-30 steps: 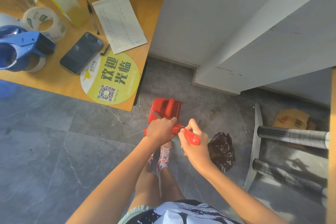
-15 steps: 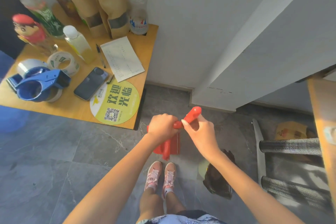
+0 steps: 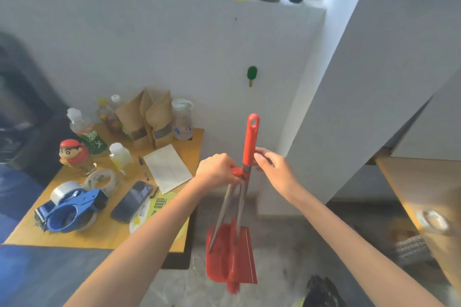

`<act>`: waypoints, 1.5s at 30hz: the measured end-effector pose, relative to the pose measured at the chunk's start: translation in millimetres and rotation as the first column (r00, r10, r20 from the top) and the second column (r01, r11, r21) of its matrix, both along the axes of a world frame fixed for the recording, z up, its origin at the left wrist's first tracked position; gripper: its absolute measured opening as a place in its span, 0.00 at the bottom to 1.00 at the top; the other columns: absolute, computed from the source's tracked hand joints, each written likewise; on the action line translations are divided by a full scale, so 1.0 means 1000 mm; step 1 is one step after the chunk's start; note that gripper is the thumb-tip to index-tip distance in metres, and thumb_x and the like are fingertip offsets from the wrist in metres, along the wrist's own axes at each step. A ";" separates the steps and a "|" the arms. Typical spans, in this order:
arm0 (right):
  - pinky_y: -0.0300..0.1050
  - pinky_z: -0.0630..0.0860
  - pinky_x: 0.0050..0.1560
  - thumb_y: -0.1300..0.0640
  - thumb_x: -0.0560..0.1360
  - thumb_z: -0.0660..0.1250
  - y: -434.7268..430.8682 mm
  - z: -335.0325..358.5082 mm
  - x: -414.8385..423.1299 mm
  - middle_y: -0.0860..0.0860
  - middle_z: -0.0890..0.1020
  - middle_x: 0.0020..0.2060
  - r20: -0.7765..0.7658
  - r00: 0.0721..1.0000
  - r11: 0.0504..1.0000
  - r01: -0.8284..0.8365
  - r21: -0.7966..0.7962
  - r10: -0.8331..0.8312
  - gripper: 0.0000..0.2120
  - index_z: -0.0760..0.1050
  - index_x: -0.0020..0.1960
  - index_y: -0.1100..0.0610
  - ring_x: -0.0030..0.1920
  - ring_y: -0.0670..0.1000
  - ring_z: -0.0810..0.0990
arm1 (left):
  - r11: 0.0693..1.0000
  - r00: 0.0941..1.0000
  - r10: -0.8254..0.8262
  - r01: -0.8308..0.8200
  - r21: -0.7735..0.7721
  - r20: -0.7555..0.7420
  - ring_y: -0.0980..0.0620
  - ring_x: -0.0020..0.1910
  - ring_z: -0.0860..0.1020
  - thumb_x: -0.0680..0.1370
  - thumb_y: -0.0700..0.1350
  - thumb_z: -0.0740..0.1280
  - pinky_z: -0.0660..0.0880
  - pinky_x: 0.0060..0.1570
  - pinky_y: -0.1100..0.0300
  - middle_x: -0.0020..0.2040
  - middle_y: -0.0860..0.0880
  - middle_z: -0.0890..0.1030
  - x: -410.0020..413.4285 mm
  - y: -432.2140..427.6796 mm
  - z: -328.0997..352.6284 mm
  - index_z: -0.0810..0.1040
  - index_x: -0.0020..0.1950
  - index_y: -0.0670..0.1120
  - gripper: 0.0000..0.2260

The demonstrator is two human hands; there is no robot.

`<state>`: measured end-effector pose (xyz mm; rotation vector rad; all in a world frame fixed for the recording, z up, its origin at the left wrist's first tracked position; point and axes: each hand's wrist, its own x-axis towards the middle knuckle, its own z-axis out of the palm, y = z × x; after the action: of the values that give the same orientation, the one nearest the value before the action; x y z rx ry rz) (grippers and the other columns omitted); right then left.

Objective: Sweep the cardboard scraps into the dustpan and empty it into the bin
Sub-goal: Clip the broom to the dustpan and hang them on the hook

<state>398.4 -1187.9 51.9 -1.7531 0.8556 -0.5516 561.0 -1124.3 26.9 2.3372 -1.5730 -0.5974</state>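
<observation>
Head view: a wooden table (image 3: 104, 237) fills the left, a grey floor (image 3: 287, 269) runs near and right. Right of the table, a red dustpan (image 3: 224, 254) hangs above the floor from metal rods, a red broom handle (image 3: 250, 139) rising upright above them. The left hand (image 3: 219, 169) is clenched around the red grip at the rod tops. The right hand (image 3: 272, 169) pinches the broom handle, fingers curled. A black bag (image 3: 321, 291) lies near right.
</observation>
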 end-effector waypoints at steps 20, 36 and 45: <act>0.52 0.74 0.64 0.43 0.80 0.56 -0.108 0.039 0.057 0.48 0.83 0.53 0.056 0.998 0.994 0.039 -0.099 -0.033 0.18 0.75 0.62 0.51 0.57 0.47 0.80 | 1.000 0.999 0.001 -0.001 0.000 -0.033 0.58 0.35 0.80 0.62 0.64 0.74 0.76 0.37 0.61 0.31 0.58 0.81 0.049 -0.112 0.040 0.81 0.34 0.56 0.12; 0.53 0.75 0.55 0.48 0.80 0.58 -0.262 -0.030 0.138 0.57 0.83 0.50 -0.020 1.000 0.997 0.000 0.079 0.002 0.14 0.78 0.53 0.55 0.53 0.56 0.81 | 0.991 0.990 0.022 -0.003 0.132 -0.142 0.55 0.28 0.76 0.65 0.60 0.74 0.72 0.32 0.59 0.27 0.55 0.76 0.117 -0.255 -0.054 0.76 0.30 0.52 0.15; 0.38 0.74 0.47 0.52 0.81 0.57 -0.313 -0.064 0.170 0.53 0.84 0.50 -0.069 0.997 0.993 0.046 0.108 -0.039 0.15 0.79 0.56 0.57 0.51 0.52 0.81 | 0.980 0.982 0.053 -0.016 0.198 -0.184 0.51 0.32 0.79 0.67 0.60 0.72 0.77 0.37 0.57 0.29 0.54 0.78 0.148 -0.311 -0.089 0.81 0.34 0.48 0.15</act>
<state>568.8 -1501.2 -12.5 -1.6641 0.9543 -0.4678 708.9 -1434.9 -61.7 2.3578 -1.4439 -0.9750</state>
